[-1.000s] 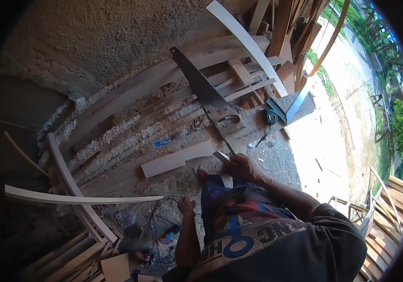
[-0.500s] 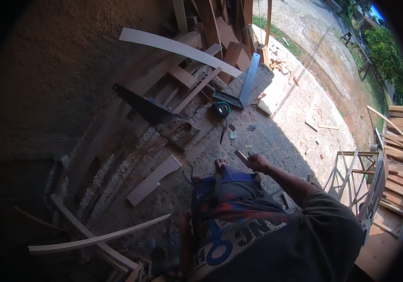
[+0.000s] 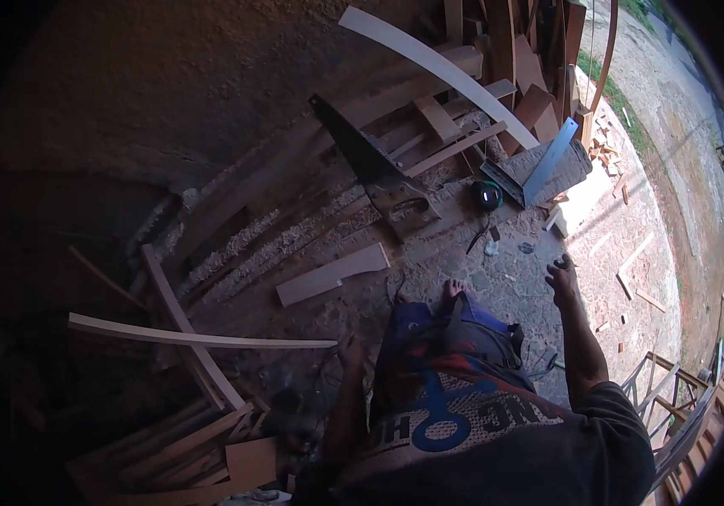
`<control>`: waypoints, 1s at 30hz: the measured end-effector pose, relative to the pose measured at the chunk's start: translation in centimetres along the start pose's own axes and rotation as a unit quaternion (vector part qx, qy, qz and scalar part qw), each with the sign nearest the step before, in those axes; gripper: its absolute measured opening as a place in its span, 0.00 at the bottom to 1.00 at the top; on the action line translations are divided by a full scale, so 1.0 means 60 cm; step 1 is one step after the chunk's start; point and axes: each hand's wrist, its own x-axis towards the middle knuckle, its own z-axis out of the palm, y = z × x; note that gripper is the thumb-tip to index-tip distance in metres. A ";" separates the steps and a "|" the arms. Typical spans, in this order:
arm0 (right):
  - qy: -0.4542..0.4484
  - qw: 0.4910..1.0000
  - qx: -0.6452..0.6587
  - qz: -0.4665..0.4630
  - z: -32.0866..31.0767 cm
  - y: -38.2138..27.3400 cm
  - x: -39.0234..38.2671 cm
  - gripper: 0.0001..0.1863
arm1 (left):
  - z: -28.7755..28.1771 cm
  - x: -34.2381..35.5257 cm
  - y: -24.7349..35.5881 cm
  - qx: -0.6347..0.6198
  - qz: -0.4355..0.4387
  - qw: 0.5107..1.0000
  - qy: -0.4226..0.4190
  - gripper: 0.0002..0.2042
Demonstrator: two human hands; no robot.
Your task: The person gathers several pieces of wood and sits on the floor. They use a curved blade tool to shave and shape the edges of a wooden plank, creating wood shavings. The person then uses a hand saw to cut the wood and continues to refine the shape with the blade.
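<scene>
At the lower left, my left hand (image 3: 350, 350) is closed on the near end of a long, slightly curved wooden strip (image 3: 235, 341), which crosses over another wooden strip. My right hand (image 3: 562, 282) reaches out on the right with its fingers apart, and nothing shows in it. Ahead of it, a metal try square (image 3: 551, 160) rests on a wooden block, beside a dark and green tape measure (image 3: 489, 196). A handsaw (image 3: 370, 169) lies across the bench boards, its handle toward me. Nearer me is a shaped wooden piece with a notched edge (image 3: 334, 274).
A pale curved board (image 3: 439, 63) lies across the far timbers. Wood shavings (image 3: 282, 240) line the bench. Upright planks (image 3: 503, 51) lean at the back. Stacked wood (image 3: 185, 447) fills the lower left. Offcuts (image 3: 650, 299) are scattered on the sunlit ground; a wooden frame (image 3: 665, 388) stands at the right.
The view has swung left. My right hand has stretched outward and let go of the small wooden piece it held. My left hand stays at the curved strip's end.
</scene>
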 end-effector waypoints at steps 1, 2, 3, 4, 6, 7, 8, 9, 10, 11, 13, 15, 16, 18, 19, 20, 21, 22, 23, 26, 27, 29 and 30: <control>0.019 0.999 -0.042 -0.012 0.004 0.002 -0.001 0.40 | 0.005 -0.007 0.018 -0.014 0.033 0.999 -0.010 0.10; -0.020 0.998 -0.053 -0.025 0.010 0.008 -0.006 0.36 | 0.012 -0.016 0.037 -0.005 0.040 0.999 0.003 0.12; -0.044 0.996 -0.078 -0.030 0.019 0.018 -0.015 0.32 | 0.015 -0.025 0.059 0.003 0.046 0.999 0.020 0.14; -0.045 0.991 -0.121 -0.019 0.028 0.031 -0.028 0.28 | 0.017 -0.033 0.083 0.052 0.120 0.991 0.028 0.16; -0.111 0.948 -0.297 -0.012 0.054 0.063 -0.058 0.17 | 0.017 -0.043 0.136 0.157 0.241 0.957 0.045 0.20; -0.168 0.892 -0.414 -0.077 0.063 0.082 -0.077 0.16 | 0.015 -0.044 0.162 0.196 0.341 0.917 0.068 0.21; -0.220 0.814 -0.520 -0.141 0.074 0.104 -0.100 0.16 | 0.012 -0.041 0.188 0.236 0.418 0.872 0.092 0.23; -0.291 0.722 -0.587 -0.223 0.085 0.127 -0.122 0.18 | 0.009 -0.035 0.212 0.277 0.469 0.831 0.114 0.24; -0.355 0.586 -0.672 -0.281 0.094 0.149 -0.144 0.21 | 0.004 -0.027 0.234 0.297 0.508 0.800 0.113 0.26; -0.328 0.732 -0.554 -0.221 0.085 0.171 -0.179 0.21 | -0.006 -0.016 0.255 0.321 0.523 0.781 0.115 0.27; -0.309 0.891 -0.317 -0.106 0.090 0.214 -0.236 0.20 | -0.043 0.001 0.283 0.326 0.529 0.774 0.126 0.30; -0.324 0.927 -0.181 -0.058 0.105 0.246 -0.270 0.20 | -0.084 0.009 0.290 0.288 0.506 0.804 0.117 0.33; -0.330 0.912 -0.238 -0.053 0.116 0.254 -0.277 0.20 | -0.112 0.004 0.283 0.286 0.506 0.792 0.187 0.35; -0.325 0.876 -0.356 -0.036 0.141 0.257 -0.283 0.20 | -0.177 -0.003 0.278 0.291 0.485 0.769 0.298 0.38; -0.324 0.866 -0.379 -0.032 0.155 0.253 -0.283 0.20 | -0.214 -0.001 0.283 0.237 0.454 0.774 0.373 0.42; -0.324 0.859 -0.396 -0.031 0.171 0.247 -0.282 0.19 | -0.256 0.002 0.291 0.178 0.415 0.774 0.443 0.46; -0.326 0.852 -0.410 -0.029 0.185 0.240 -0.282 0.19 | -0.304 0.006 0.303 0.178 0.389 0.763 0.486 0.49; -0.328 0.846 -0.419 -0.031 0.201 0.232 -0.281 0.19 | -0.354 0.015 0.320 0.171 0.349 0.752 0.533 0.51; -0.334 0.842 -0.423 -0.033 0.218 0.225 -0.281 0.19 | -0.399 0.028 0.341 0.153 0.379 0.750 0.521 0.52; -0.353 0.826 -0.438 -0.043 0.262 0.207 -0.281 0.19 | -0.499 0.087 0.399 0.118 0.370 0.798 0.461 0.53; -0.360 0.821 -0.440 -0.046 0.273 0.204 -0.279 0.19 | -0.515 0.106 0.408 0.071 0.379 0.826 0.411 0.53; -0.372 0.814 -0.443 -0.056 0.290 0.203 -0.273 0.19 | -0.542 0.139 0.418 -0.020 0.410 0.865 0.288 0.53; -0.375 0.812 -0.444 -0.059 0.295 0.205 -0.269 0.18 | -0.556 0.149 0.418 0.005 0.388 0.860 0.331 0.51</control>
